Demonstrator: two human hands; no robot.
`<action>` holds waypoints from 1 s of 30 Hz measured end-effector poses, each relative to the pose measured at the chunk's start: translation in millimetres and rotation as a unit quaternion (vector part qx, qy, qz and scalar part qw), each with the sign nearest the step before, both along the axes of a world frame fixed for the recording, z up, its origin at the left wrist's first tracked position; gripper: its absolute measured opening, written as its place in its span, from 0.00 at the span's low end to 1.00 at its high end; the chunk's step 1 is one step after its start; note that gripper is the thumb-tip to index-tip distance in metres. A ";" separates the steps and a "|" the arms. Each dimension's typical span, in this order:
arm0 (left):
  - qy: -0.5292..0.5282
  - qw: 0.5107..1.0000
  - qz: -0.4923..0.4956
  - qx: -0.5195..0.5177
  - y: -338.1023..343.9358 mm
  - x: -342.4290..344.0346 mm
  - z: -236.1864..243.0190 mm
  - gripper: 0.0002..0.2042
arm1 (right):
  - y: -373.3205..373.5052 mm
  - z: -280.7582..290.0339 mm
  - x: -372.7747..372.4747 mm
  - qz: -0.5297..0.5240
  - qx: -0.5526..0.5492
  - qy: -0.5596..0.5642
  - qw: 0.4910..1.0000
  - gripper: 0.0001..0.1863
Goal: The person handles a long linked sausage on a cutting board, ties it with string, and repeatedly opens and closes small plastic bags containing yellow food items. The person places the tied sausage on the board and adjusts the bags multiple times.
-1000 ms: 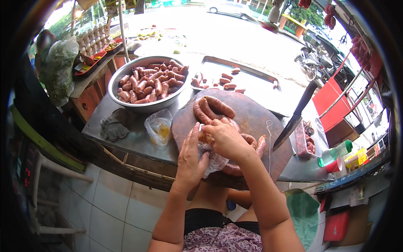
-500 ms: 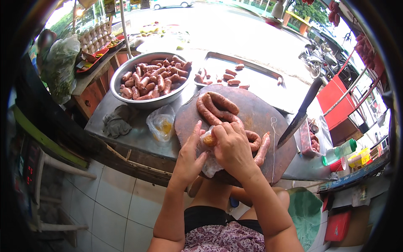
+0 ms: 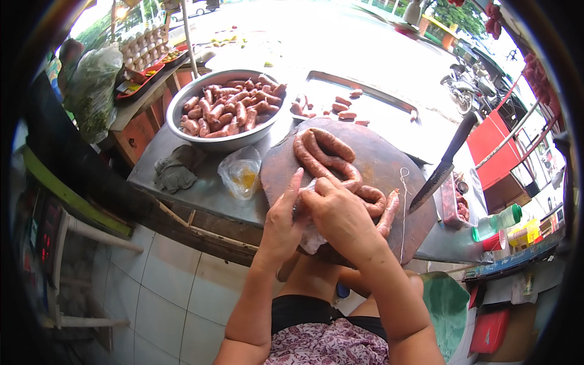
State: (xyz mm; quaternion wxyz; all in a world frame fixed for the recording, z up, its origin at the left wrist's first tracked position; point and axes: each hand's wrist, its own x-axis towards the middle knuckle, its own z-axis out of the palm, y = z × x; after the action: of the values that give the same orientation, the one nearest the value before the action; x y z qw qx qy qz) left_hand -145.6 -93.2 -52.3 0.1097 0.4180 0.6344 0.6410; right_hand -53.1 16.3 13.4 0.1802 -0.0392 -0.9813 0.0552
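Observation:
Both hands work on a crumpled translucent plastic bag (image 3: 312, 238) at the near edge of the round, worn chopping board (image 3: 413, 190). My left hand (image 3: 281, 213) has closed round the bag from the left, index finger pointing up. My right hand (image 3: 333, 213) grips it from the right with bent fingers, covering most of it. Coils of reddish sausage (image 3: 333, 152) lie just beyond and right of my hands. A white string (image 3: 404, 219) lies on the board's right side, and a dark-handled knife (image 3: 445, 162) stands tilted at its right edge.
The steel table (image 3: 231, 219) bears a bowl of short sausages (image 3: 227, 109), a bag with yellow contents (image 3: 242, 175), a grey rag (image 3: 173, 173), a tray (image 3: 386, 105) with sausage pieces and a container of meat (image 3: 457, 204). Egg cartons (image 3: 140, 48) are at left, motorcycles (image 3: 465, 85) beyond.
The view has shifted, so the table appears further right. My fingers have closed further over the bag, hiding the orange-yellow lump that showed between them half a second ago.

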 end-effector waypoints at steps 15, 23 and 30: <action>0.072 0.995 0.059 -0.015 3.8 3.5 -7.8 0.38 | 6.8 12.5 -6.8 0.010 -0.008 -0.056 0.998 0.05; 0.118 0.990 0.073 -0.024 6.8 3.8 -13.0 0.37 | 12.5 7.6 -10.4 -0.011 -0.032 -0.029 0.999 0.04; 0.113 0.990 0.080 -0.019 6.7 5.5 -11.6 0.36 | 36.5 8.4 -4.5 -0.050 -0.284 0.008 0.957 0.09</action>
State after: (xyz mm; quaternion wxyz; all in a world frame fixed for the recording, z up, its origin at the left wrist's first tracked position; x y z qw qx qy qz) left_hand -140.1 -86.5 -63.9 -0.0064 0.4336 0.6860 0.5843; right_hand -57.6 52.8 21.8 0.1724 -0.1376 -0.9203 0.3232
